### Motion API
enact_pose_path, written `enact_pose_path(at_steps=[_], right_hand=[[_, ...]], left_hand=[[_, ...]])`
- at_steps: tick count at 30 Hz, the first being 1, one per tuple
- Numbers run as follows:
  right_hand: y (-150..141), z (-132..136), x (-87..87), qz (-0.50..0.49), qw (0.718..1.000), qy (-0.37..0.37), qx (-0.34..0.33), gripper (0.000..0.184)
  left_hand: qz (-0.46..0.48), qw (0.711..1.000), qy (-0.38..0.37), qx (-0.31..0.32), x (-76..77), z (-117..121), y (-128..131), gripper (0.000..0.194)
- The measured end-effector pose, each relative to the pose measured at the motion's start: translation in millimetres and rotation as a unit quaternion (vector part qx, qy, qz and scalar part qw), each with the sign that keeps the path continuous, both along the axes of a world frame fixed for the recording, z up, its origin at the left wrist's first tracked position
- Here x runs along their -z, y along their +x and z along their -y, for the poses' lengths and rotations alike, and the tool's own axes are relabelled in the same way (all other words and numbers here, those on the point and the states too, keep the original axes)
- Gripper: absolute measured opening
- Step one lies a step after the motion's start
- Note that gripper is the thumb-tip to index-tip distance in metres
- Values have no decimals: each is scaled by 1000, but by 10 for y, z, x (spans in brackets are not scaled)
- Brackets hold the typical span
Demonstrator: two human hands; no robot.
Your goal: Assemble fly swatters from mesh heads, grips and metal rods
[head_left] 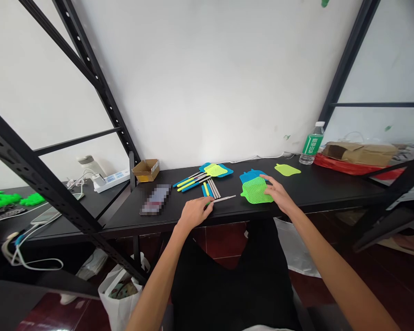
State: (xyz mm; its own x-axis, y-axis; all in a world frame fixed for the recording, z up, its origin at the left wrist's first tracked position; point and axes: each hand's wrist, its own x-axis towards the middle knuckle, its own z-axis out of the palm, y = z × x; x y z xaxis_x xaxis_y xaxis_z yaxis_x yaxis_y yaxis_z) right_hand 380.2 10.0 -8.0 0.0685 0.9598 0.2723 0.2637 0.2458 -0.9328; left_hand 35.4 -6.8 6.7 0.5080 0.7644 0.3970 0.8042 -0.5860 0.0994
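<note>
My left hand (196, 212) is closed around a fly swatter handle, whose thin metal rod (225, 198) points right. The grip end is mostly hidden in my fingers. My right hand (278, 195) holds a green perforated fly swatter head (257, 191) at its right edge, thumb and fingers pinched on it. The rod tip and the green head are apart. Just behind lie blue swatter heads (251, 175). Between my hands and the wall are several loose handles (213, 187) with metal rods, and a pile of swatters with a yellow head (215, 170) on top.
A single yellow-green head (287, 169) lies at the back right, near a water bottle (311, 145). To the left are a small cardboard box (146, 170) and a pixelated flat object (156, 199). Black shelf posts (100, 87) frame the table. A power strip (113, 179) sits further left.
</note>
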Motion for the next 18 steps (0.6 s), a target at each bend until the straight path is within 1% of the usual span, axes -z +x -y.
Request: enact_pose_path(at_steps=[4,10,18], right_hand=[[-5,-3,1,12,1000,-1,6,69],[-14,1,1,-1,1000,-15,-2,68],[-14,4,3,-9,1000,-18,-4,65]], left_hand=[[8,1000,-6,3,-8,10,4,37],[12,1000,-20,15,-19,8,-2,48],[6,1000,-12,18,-13,-4,-10,47]])
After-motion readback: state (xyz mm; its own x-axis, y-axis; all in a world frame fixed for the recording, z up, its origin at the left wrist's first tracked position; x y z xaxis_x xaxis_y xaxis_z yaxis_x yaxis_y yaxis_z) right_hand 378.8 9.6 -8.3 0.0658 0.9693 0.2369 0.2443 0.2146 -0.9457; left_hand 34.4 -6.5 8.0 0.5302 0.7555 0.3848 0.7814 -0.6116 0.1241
